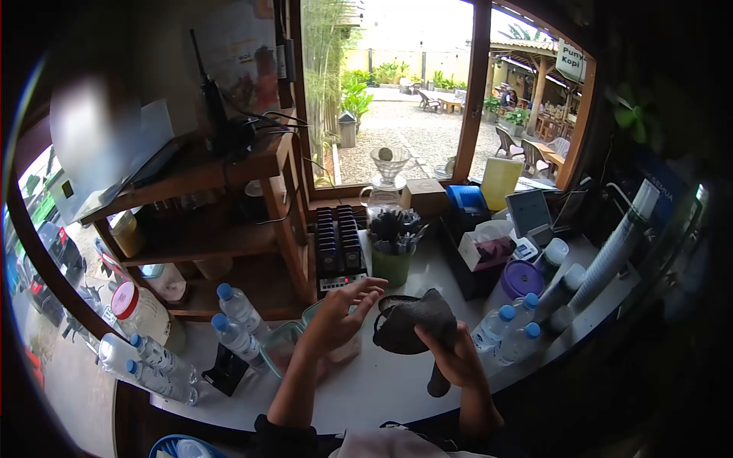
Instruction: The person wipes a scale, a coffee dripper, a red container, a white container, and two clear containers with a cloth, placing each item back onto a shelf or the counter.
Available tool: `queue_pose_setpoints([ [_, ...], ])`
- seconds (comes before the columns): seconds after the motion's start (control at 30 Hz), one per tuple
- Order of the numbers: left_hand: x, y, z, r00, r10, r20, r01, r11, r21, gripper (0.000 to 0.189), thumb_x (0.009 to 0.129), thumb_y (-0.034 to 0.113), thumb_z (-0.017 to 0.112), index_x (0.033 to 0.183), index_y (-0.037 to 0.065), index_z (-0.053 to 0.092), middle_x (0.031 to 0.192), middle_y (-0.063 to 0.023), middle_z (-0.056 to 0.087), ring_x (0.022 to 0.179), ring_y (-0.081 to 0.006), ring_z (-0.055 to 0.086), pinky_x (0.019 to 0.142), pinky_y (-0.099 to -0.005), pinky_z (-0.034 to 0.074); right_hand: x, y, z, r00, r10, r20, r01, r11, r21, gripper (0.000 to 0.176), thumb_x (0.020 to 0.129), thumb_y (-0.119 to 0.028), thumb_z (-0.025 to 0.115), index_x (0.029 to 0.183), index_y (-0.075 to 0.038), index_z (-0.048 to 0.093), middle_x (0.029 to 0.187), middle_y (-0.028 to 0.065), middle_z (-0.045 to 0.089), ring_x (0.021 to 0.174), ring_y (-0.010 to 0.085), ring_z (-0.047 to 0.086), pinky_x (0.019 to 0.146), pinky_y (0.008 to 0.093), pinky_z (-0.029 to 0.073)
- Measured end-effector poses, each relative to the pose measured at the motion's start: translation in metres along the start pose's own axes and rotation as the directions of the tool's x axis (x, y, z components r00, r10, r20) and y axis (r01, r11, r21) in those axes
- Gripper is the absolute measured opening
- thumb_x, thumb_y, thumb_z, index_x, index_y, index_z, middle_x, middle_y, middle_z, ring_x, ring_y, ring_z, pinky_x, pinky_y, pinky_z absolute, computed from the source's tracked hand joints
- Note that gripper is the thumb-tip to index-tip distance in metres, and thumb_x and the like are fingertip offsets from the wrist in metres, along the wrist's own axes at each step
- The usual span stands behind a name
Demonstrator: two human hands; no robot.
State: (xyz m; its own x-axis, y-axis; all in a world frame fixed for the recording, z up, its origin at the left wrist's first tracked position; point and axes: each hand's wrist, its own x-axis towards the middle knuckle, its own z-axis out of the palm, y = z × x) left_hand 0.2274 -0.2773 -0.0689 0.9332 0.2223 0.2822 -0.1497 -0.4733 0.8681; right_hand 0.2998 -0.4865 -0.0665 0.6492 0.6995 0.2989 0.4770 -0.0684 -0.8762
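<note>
My right hand [452,353] grips a dark grey cloth-like item [420,322] that looks like a folded cap or pouch, over the white counter [359,389]. One end of the item hangs below the hand. To its left, my left hand [345,314] is raised with its fingers spread and holds nothing. Beneath and behind the left hand are clear containers with green rims [284,347], partly hidden by the arm.
Water bottles [238,336] stand at the left, more bottles [519,343] at the right. A green cup of black straws [391,263], a tissue box [486,248], a purple-lidded tub [521,281] and stacked cups [615,248] line the back and right. A wooden shelf [206,256] rises at the left.
</note>
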Motion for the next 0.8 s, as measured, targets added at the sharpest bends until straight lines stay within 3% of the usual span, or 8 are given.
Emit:
queue_pose_setpoints([
  [0.1,0.041,0.002,0.034,0.999,0.052,0.000,-0.052,0.998,-0.045,0.026,0.092,0.006,0.050,0.117,-0.001,0.056,0.102,-0.0130,0.066,0.099,-0.0183,0.063,0.089,-0.0310,0.049,-0.002,-0.005,-0.032,0.988,-0.152,-0.031,0.149,0.986,-0.075,0.015,0.083,-0.011,0.065,0.089,0.003,0.063,0.078,0.0173,0.063,0.068,0.0312,0.062,0.063,0.0371,0.047],
  [0.23,0.099,0.005,0.077,0.968,0.191,0.164,-0.184,0.981,-0.058,0.027,0.089,0.003,0.052,0.116,0.001,0.057,0.101,-0.0145,0.067,0.094,-0.0203,0.065,0.084,-0.0333,0.051,-0.003,-0.014,-0.085,0.945,-0.321,-0.066,0.304,0.933,-0.191,0.015,0.081,-0.007,0.067,0.093,0.002,0.065,0.087,0.0172,0.066,0.080,0.0279,0.066,0.073,0.0332,0.049],
  [0.27,0.111,0.002,0.087,0.947,0.248,0.204,-0.235,0.968,-0.086,0.028,0.088,0.002,0.053,0.115,0.002,0.057,0.100,-0.0158,0.067,0.091,-0.0217,0.066,0.081,-0.0340,0.052,-0.006,-0.027,-0.098,0.959,-0.204,-0.199,0.194,0.979,-0.067,0.019,0.081,-0.008,0.068,0.098,0.002,0.065,0.087,0.0140,0.067,0.087,0.0222,0.066,0.077,0.0319,0.049],
  [0.33,0.130,0.006,0.108,0.886,0.414,0.211,-0.409,0.910,-0.066,0.034,0.083,0.002,0.059,0.116,0.003,0.056,0.098,-0.0147,0.067,0.089,-0.0232,0.066,0.080,-0.0348,0.052,0.003,-0.016,-0.125,0.811,-0.344,-0.473,0.349,0.934,-0.080,0.027,0.087,-0.010,0.064,0.111,0.001,0.061,0.106,0.0110,0.065,0.101,0.0179,0.061,0.090,0.0299,0.044],
  [0.47,0.191,-0.023,0.176,0.774,0.514,0.369,-0.547,0.837,-0.020,0.047,0.076,-0.003,0.062,0.122,0.006,0.053,0.110,-0.0150,0.060,0.104,-0.0284,0.058,0.087,-0.0361,0.050,0.023,-0.016,-0.187,0.668,0.058,-0.742,-0.091,0.996,-0.003,0.048,0.090,-0.036,0.059,0.124,-0.002,0.054,0.123,0.0114,0.057,0.115,0.0193,0.053,0.102,0.0305,0.034],
  [0.63,0.220,-0.040,0.231,0.751,0.401,0.525,-0.441,0.896,-0.053,0.076,0.069,0.006,0.074,0.137,0.012,0.039,0.137,-0.0123,0.034,0.123,-0.0281,0.042,0.089,-0.0340,0.052,0.027,0.140,-0.295,0.763,0.221,-0.608,0.171,0.838,0.519,0.050,0.089,-0.037,0.060,0.122,0.001,0.055,0.119,0.0120,0.058,0.109,0.0199,0.055,0.096,0.0308,0.041],
  [0.73,0.224,-0.052,0.251,0.747,0.379,0.546,-0.356,0.922,-0.154,0.094,0.060,0.011,0.081,0.140,0.014,0.033,0.137,-0.0146,0.033,0.127,-0.0302,0.036,0.091,-0.0357,0.050,0.010,0.195,-0.307,0.585,0.610,-0.534,-0.128,0.720,0.682,0.046,0.087,-0.033,0.061,0.118,0.001,0.056,0.112,0.0115,0.061,0.101,0.0201,0.059,0.090,0.0303,0.046],
  [0.8,0.223,-0.058,0.262,0.728,0.428,0.536,-0.482,0.875,-0.045,0.100,0.057,0.012,0.081,0.142,0.014,0.029,0.139,-0.0160,0.031,0.127,-0.0343,0.035,0.102,-0.0421,0.040,0.002,0.180,-0.272,0.539,0.541,-0.645,-0.100,0.802,0.589,0.043,0.085,-0.030,0.065,0.114,0.001,0.058,0.107,0.0103,0.062,0.095,0.0191,0.061,0.087,0.0297,0.047],
])
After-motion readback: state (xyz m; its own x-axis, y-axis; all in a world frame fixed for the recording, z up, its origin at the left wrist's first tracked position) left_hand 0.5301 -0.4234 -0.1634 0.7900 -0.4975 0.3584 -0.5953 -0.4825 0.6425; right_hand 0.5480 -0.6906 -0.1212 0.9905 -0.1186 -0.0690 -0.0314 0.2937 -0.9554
